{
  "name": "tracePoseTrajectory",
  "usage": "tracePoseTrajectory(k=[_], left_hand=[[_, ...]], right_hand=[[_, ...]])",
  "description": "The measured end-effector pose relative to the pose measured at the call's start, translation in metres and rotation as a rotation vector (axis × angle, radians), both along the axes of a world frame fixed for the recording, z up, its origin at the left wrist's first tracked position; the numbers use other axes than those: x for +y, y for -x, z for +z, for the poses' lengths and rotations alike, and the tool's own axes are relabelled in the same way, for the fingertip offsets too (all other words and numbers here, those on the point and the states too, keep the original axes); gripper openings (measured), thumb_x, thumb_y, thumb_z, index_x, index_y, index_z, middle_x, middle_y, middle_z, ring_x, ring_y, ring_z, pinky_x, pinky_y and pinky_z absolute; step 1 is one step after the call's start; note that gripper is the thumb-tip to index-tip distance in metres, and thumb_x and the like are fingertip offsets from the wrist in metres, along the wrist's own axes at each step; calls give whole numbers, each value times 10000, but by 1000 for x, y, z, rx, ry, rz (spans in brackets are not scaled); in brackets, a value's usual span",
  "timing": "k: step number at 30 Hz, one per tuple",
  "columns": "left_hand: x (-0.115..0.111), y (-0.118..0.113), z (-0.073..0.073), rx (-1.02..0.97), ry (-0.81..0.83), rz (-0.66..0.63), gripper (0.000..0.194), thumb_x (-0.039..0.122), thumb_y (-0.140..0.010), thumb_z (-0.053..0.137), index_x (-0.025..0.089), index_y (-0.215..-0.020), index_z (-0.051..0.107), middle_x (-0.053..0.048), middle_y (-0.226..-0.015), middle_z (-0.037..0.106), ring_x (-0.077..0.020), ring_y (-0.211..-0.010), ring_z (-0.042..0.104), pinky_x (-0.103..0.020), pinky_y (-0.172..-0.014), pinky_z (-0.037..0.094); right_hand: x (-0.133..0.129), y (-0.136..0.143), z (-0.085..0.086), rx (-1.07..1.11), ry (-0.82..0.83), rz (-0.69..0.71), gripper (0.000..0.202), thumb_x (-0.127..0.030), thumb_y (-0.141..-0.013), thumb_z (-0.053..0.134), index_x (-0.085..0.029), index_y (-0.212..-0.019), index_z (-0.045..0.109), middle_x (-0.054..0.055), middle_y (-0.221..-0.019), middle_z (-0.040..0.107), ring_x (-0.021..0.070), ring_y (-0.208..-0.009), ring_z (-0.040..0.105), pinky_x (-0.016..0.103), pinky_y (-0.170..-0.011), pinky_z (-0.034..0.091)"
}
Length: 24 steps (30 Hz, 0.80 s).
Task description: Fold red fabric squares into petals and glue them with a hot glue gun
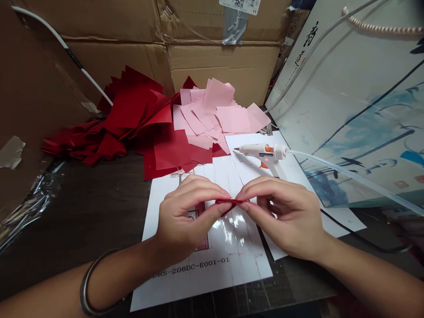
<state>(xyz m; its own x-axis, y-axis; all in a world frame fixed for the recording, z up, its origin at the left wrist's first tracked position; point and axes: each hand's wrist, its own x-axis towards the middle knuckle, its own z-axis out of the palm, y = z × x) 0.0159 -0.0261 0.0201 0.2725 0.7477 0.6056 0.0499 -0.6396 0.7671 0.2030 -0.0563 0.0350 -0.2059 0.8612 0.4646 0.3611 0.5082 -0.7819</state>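
Note:
Between both hands is a small folded piece of red paper [228, 202], held above a printed white sheet [238, 260]. My left hand [187, 216] pinches its left end between thumb and fingers. At its right end, my right hand [288, 214] pinches it the same way. A white hot glue gun [265, 152] with an orange trigger lies just beyond my right hand, its nozzle pointing left. Behind my hands lie loose red paper squares [174, 148] and a heap of pink paper squares [207, 112].
Folded red pieces [89, 141] are piled at the left. Cardboard boxes [225, 66] wall off the back, and a white painted panel [357, 115] leans at the right. A clear glue stick [347, 174] trails from the gun; a black cable [357, 234] crosses the dark table [109, 198].

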Motion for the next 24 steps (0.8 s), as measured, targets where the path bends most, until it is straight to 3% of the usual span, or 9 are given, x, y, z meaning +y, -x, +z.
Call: tracePoseTrajectory(k=[11, 18, 21, 24], left_hand=[[0, 1, 2, 15, -39, 17, 177, 80, -793, 689, 240, -842, 748, -17, -800, 748, -184, -760, 654, -368, -755, 499], [-2, 2, 3, 61, 6, 5, 219, 64, -829, 623, 242, -856, 749, -7, -849, 754, -178, -797, 663, -360, -805, 484], [-2, 2, 2, 55, 20, 24, 205, 100, -850, 613, 247, -892, 750, -13, -854, 751, -182, -793, 664, -365, -804, 487], [-2, 1, 0, 49, 43, 5, 177, 118, -839, 640, 236, -907, 752, -27, -844, 749, -189, -783, 657, -365, -774, 495]], right_hand=[[3, -1, 3, 21, -43, -2, 111, -95, -817, 679, -201, -849, 686, 23, -798, 721, 145, -691, 667, 246, -454, 433], [2, 2, 4, 81, 65, -15, 73, -134, -827, 677, -205, -818, 689, 29, -781, 721, 165, -718, 671, 284, -558, 502], [2, 3, 3, 102, 123, -56, 42, -171, -829, 676, -204, -810, 693, 38, -774, 715, 164, -695, 654, 275, -524, 473], [2, 3, 1, 111, 183, -77, 29, -227, -819, 695, -203, -834, 697, 18, -667, 671, 122, -539, 565, 257, -444, 390]])
